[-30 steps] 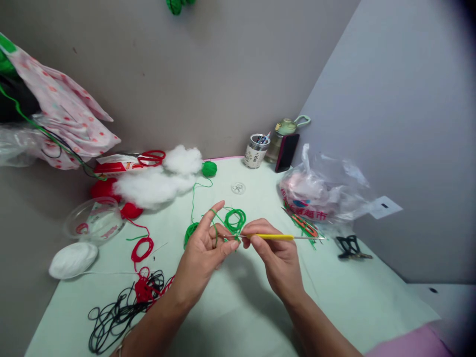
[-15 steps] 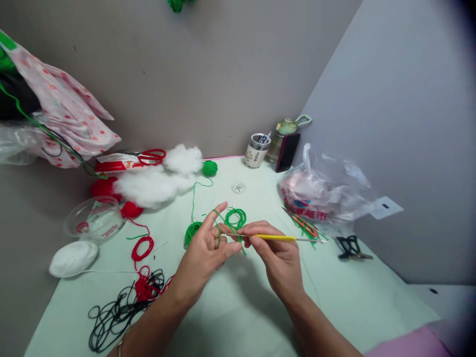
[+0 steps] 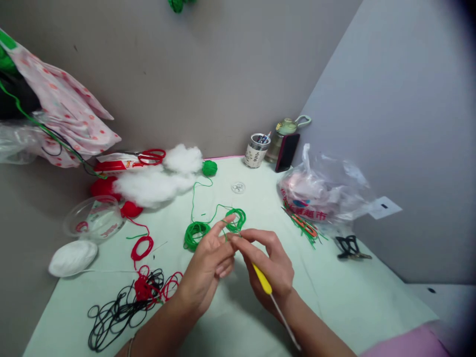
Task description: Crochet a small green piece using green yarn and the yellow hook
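Note:
My left hand is closed, its thumb and fingertips pinching green yarn, while a strand passes over the raised index finger. My right hand meets it fingertip to fingertip and holds a crochet hook by its yellow handle; the metal shaft points down toward my right forearm. Small green work at the fingertips is mostly hidden. Just beyond the hands lies a coil of green yarn. A larger green yarn bundle sits left of it, with a strand running to a small green ball.
At left are white stuffing, red-handled scissors, a clear plastic tub, a white yarn ball and tangled black cord. At right are a plastic bag, orange snips, a pen tin and a phone.
The crochet hook has swung from lying level across the hands to slanting down toward my right forearm. Both hands have drawn closer, and the left index finger has lowered.

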A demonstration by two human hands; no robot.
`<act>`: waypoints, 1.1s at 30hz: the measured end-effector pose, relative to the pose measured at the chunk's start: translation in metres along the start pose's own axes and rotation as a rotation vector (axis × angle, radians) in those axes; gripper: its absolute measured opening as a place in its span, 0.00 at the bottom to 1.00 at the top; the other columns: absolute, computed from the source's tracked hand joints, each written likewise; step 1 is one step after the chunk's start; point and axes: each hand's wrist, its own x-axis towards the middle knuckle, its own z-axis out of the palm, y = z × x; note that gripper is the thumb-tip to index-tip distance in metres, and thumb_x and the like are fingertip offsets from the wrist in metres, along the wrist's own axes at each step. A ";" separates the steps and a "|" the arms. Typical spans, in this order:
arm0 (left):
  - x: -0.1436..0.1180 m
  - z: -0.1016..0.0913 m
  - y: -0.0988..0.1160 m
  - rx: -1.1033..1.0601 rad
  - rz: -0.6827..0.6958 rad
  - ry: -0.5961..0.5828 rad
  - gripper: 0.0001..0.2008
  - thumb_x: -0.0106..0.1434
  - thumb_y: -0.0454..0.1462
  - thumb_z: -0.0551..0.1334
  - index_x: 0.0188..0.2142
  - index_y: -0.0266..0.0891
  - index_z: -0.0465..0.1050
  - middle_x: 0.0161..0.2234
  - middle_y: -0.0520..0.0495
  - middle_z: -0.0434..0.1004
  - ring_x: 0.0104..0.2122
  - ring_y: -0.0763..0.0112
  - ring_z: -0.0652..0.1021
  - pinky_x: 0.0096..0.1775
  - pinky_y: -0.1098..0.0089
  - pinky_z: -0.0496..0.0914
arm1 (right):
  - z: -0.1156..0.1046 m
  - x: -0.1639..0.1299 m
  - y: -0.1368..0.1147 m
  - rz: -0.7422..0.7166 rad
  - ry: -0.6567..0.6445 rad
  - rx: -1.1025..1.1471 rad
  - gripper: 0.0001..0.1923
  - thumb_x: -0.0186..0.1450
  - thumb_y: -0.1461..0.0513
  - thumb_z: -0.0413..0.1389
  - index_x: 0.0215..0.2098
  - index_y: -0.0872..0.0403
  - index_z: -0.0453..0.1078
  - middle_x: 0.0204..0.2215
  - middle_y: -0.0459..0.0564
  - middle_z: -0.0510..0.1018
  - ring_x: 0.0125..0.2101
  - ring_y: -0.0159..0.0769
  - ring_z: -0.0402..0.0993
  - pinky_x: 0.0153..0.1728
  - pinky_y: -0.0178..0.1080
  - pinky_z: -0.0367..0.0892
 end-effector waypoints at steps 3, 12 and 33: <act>0.000 -0.002 0.006 -0.092 -0.071 -0.048 0.35 0.56 0.34 0.76 0.62 0.32 0.69 0.23 0.64 0.60 0.18 0.86 0.48 0.20 0.80 0.51 | -0.004 0.007 0.000 0.169 0.028 0.213 0.19 0.72 0.72 0.57 0.54 0.46 0.80 0.41 0.50 0.83 0.40 0.35 0.81 0.40 0.38 0.77; -0.002 -0.005 0.009 0.020 0.033 -0.045 0.28 0.60 0.34 0.75 0.59 0.38 0.72 0.32 0.56 0.72 0.18 0.88 0.53 0.21 0.79 0.52 | -0.007 0.021 0.003 0.528 0.045 0.735 0.08 0.73 0.59 0.60 0.41 0.47 0.83 0.36 0.49 0.83 0.31 0.34 0.77 0.33 0.39 0.75; 0.001 -0.004 0.008 -0.085 -0.036 -0.036 0.25 0.58 0.35 0.78 0.54 0.33 0.78 0.25 0.61 0.62 0.19 0.87 0.48 0.20 0.79 0.50 | -0.012 0.018 0.002 0.361 0.101 0.398 0.11 0.74 0.66 0.57 0.45 0.47 0.82 0.34 0.49 0.82 0.34 0.37 0.79 0.35 0.40 0.76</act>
